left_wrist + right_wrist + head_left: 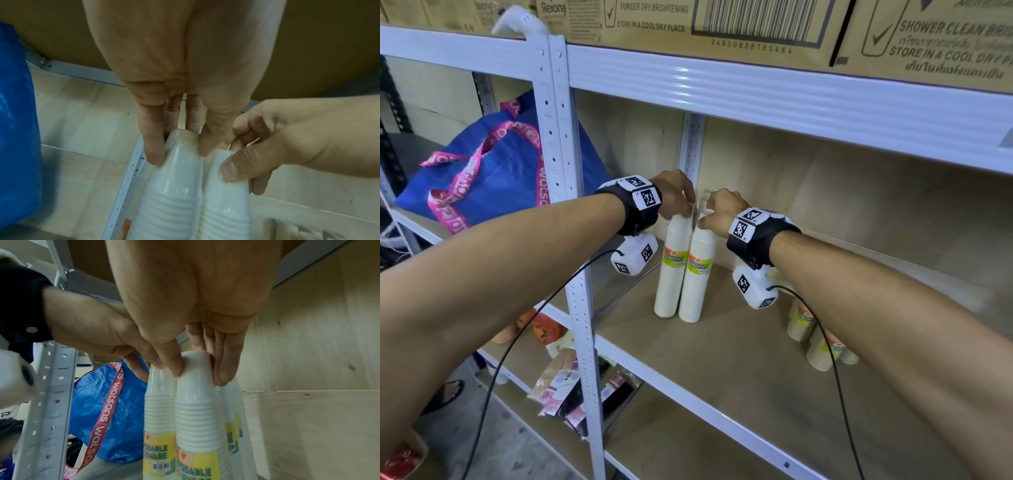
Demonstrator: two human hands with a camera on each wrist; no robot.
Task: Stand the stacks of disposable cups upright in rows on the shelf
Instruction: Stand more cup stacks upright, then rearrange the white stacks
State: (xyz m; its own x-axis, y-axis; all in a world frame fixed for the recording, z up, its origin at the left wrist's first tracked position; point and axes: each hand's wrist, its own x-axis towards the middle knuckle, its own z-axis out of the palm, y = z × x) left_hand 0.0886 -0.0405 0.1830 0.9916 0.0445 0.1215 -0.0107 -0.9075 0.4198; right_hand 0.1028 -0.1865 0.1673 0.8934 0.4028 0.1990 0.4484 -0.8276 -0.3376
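Two tall white stacks of disposable cups, wrapped and with yellow labels, stand upright side by side at the back left of the wooden shelf (722,359). My left hand (681,202) pinches the top of the left stack (671,270) from above, thumb and fingers (154,154) either side of it. The right hand (710,214) grips the top of the right stack (697,274) the same way. In the right wrist view its fingertips (222,374) clasp the top cup (197,386), and another labelled white stack (234,426) shows just behind.
Brown paper cup stacks (818,346) sit further right on the shelf, partly under my right forearm. A blue shopping bag (493,164) fills the bay to the left, beyond the white upright post (571,240). The upper shelf beam (791,99) carries cardboard boxes (722,27).
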